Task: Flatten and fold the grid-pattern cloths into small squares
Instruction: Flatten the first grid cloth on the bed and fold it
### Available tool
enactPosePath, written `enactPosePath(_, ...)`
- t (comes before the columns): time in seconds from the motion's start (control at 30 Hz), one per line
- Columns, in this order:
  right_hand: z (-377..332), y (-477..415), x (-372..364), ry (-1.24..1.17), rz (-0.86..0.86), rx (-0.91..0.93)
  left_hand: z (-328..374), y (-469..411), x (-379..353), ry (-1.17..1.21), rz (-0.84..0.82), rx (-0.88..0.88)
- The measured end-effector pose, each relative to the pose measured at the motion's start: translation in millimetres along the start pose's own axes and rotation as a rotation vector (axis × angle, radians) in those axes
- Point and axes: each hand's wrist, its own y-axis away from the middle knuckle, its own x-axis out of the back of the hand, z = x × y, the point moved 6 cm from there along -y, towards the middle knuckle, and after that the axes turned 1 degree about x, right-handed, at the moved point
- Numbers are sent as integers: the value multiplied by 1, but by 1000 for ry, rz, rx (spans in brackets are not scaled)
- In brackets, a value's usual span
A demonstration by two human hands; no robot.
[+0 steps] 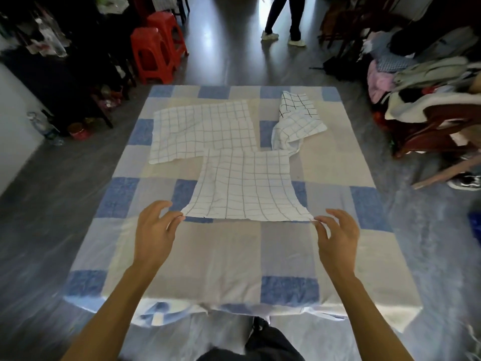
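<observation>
Pinching its two near corners, your left hand (153, 230) and right hand (338, 235) hold the front cloth (246, 186) spread on the table (221, 256). It is white with a thin grey grid, faintly wrinkled, its far edge overlapping another cloth (203, 131).

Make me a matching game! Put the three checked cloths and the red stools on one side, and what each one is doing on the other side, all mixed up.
1. near cloth
2. far left cloth
3. far right cloth
4. red stools

A. standing on the floor
B. bunched up
C. pinched at its corners by the left hand and right hand
D. spread flat, no hand on it

Pairs: 1-C, 2-D, 3-B, 4-A
</observation>
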Motion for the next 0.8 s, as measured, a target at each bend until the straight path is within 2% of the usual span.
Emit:
enactPosePath(0.5,-29,106,31,63,47,13,-30,85,37,131,-6,-44)
enactPosePath(0.8,-19,71,22,36,61,-38,-23,43,25,85,20,46)
